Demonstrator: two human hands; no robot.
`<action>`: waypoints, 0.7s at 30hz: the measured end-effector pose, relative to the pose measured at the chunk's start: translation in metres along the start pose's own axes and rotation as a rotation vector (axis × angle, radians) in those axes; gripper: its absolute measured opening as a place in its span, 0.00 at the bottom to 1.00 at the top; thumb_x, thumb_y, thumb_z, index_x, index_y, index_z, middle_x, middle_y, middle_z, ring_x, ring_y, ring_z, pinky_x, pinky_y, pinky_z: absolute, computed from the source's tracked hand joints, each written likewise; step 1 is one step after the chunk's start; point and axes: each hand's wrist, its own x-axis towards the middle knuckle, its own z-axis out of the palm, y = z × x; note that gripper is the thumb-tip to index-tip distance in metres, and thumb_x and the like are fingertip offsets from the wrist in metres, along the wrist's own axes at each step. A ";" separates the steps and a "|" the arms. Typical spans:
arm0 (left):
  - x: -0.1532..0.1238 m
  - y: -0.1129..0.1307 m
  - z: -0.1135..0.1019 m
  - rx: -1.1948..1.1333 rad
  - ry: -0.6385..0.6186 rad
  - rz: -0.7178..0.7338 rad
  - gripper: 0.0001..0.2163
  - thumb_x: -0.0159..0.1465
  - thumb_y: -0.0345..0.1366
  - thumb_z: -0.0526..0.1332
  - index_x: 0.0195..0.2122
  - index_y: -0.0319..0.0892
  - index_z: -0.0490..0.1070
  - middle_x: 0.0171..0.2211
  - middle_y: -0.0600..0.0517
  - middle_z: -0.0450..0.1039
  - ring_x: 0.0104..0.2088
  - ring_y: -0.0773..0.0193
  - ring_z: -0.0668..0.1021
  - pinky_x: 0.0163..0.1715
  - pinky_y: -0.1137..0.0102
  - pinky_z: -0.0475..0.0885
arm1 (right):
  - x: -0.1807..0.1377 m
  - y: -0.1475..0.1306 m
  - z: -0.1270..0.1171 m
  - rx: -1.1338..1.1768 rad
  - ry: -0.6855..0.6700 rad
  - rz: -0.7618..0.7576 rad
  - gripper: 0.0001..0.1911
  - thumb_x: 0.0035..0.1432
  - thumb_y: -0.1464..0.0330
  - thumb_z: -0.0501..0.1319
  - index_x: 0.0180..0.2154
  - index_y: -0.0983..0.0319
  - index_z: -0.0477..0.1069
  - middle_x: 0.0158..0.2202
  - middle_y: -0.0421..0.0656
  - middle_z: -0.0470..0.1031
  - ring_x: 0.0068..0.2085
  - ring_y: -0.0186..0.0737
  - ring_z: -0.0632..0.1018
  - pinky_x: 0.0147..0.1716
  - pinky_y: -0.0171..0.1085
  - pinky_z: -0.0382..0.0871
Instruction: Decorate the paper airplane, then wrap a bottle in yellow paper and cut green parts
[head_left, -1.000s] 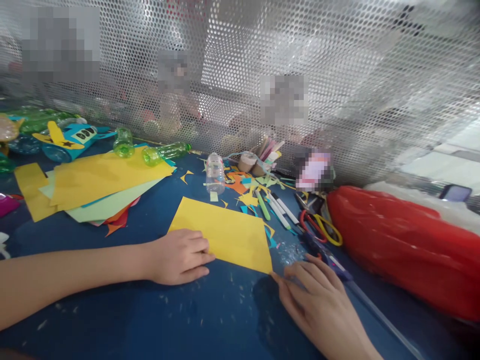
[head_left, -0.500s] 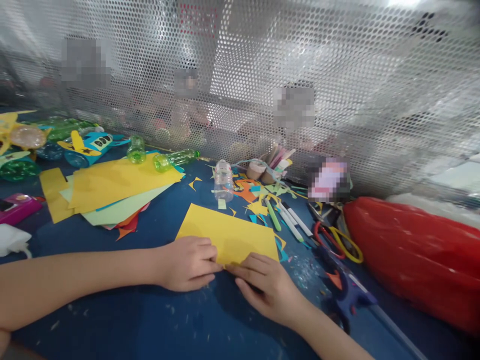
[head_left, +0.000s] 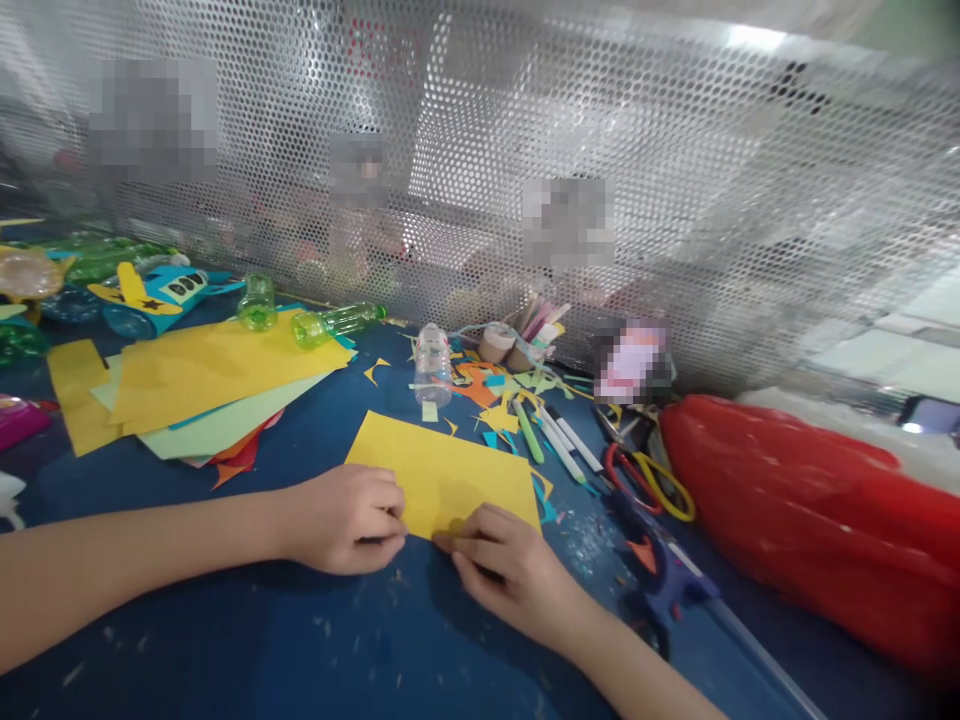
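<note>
A yellow paper sheet lies flat on the blue table. My left hand rests on the table with its fingers curled onto the sheet's near left edge. From the right, my right hand pinches the sheet's near edge with fingers pressed together. The two hands are close, a few centimetres apart.
A stack of coloured paper lies at the left with green plastic bottles behind it. A small clear bottle, paper scraps, markers, scissors and a blue glue gun sit right of the sheet. A red bag fills the right. Perforated metal screen behind.
My right hand left the sheet's far right corner and came left to its near edge beside my left hand. The sheet looks narrower than before. My left hand stayed put.
</note>
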 end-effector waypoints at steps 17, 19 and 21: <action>-0.004 -0.053 -0.075 -0.448 -0.656 -0.506 0.12 0.60 0.31 0.56 0.28 0.45 0.80 0.29 0.53 0.74 0.27 0.70 0.73 0.22 0.78 0.62 | -0.001 0.004 -0.001 0.052 -0.027 -0.014 0.14 0.61 0.74 0.54 0.41 0.61 0.77 0.28 0.45 0.72 0.29 0.37 0.74 0.27 0.35 0.70; -0.005 -0.056 -0.078 -0.449 -0.678 -0.493 0.12 0.61 0.32 0.56 0.30 0.46 0.80 0.29 0.53 0.74 0.26 0.71 0.72 0.22 0.77 0.61 | 0.000 0.004 -0.001 0.051 -0.028 -0.020 0.14 0.61 0.74 0.53 0.41 0.60 0.76 0.28 0.45 0.72 0.29 0.37 0.74 0.27 0.35 0.70; -0.006 -0.058 -0.078 -0.452 -0.705 -0.510 0.12 0.61 0.33 0.56 0.31 0.47 0.81 0.30 0.53 0.74 0.26 0.70 0.71 0.22 0.77 0.60 | -0.001 0.005 0.000 0.046 -0.030 -0.026 0.13 0.61 0.74 0.53 0.41 0.60 0.76 0.28 0.45 0.72 0.29 0.37 0.74 0.27 0.35 0.70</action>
